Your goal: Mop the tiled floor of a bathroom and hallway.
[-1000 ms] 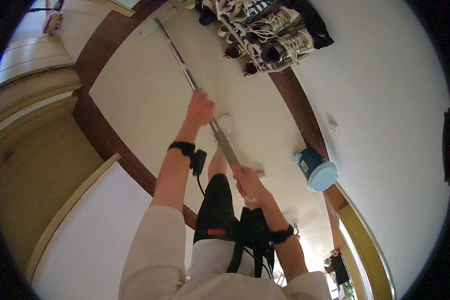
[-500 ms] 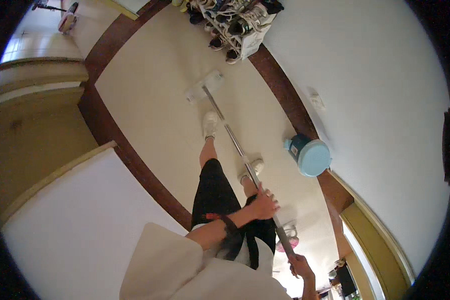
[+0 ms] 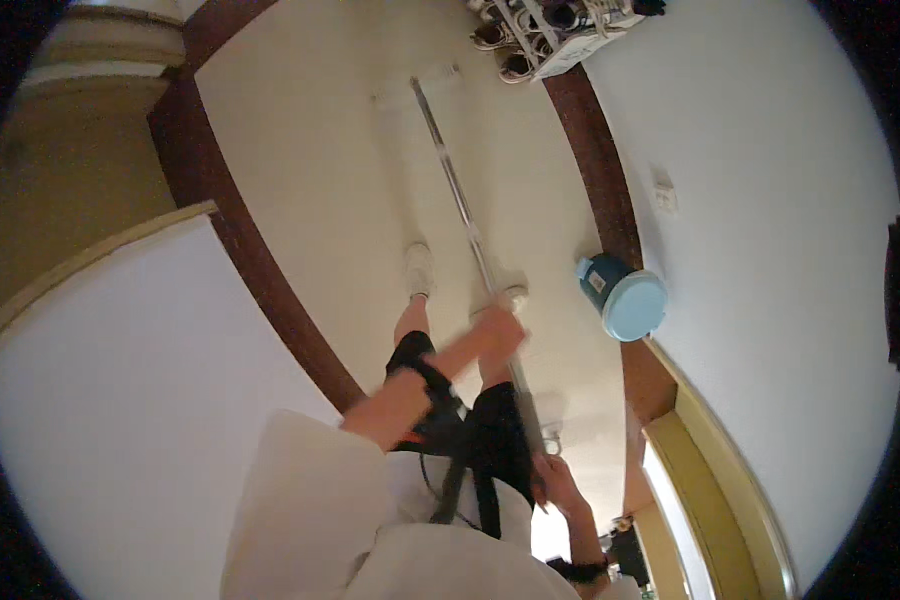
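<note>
Head view: your left hand (image 3: 497, 333) is wrapped w/ fingers closed mid-way up the mop pole (image 3: 460, 205), right hand (image 3: 555, 482) gripping its top end near your waist, so the pole slants fwd and the flat mop head (image 3: 417, 88) lies on the cream floor (image 3: 300, 170) by the shoe rack (image 3: 550, 28), blue bucket (image 3: 622, 297) beside the wall.

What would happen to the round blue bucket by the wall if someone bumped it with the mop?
The round blue plastic bucket would probably slide rather than tip, since it looks squat and wide and sits on a smooth cream floor. It seems light for its size, though any water inside is hidden. It stands close to the white wall, so it likely could not travel far that way.
</note>
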Demonstrator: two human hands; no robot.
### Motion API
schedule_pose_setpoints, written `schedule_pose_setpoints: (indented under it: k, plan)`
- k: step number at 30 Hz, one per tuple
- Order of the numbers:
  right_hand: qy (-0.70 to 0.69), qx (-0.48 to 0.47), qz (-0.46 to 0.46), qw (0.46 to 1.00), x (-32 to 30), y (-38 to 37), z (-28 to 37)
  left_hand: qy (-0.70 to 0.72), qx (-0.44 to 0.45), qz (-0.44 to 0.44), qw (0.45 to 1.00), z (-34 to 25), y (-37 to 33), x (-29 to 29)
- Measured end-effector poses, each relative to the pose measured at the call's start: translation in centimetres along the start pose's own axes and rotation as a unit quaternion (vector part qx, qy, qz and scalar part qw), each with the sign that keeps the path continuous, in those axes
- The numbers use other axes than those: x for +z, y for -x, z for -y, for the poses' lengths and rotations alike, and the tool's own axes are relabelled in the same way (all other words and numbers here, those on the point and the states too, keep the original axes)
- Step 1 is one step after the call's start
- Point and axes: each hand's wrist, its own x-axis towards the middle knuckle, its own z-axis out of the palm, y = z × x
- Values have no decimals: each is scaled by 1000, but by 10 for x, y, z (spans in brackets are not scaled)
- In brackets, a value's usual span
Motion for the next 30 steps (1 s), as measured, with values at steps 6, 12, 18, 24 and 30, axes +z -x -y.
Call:
schedule_pose_setpoints:
  k: [6,12,18,24,30]
  plan:
    - [21,-83,-65,994,30,-75,81,-124,84,-108,983,80,-51,-112]
    - [88,31,-96,991,-13,-18,-40,-63,73,-73,993,-35,0,-43]
    - [50,104,-112,987,-100,126,-199,68,101,-46,991,-238,77,45]
    - [-71,238,-105,963,-130,241,-201,260,136,38,955,-388,100,50]
    - [29,220,-115,968,-129,213,-218,164,146,-7,976,-326,116,48]
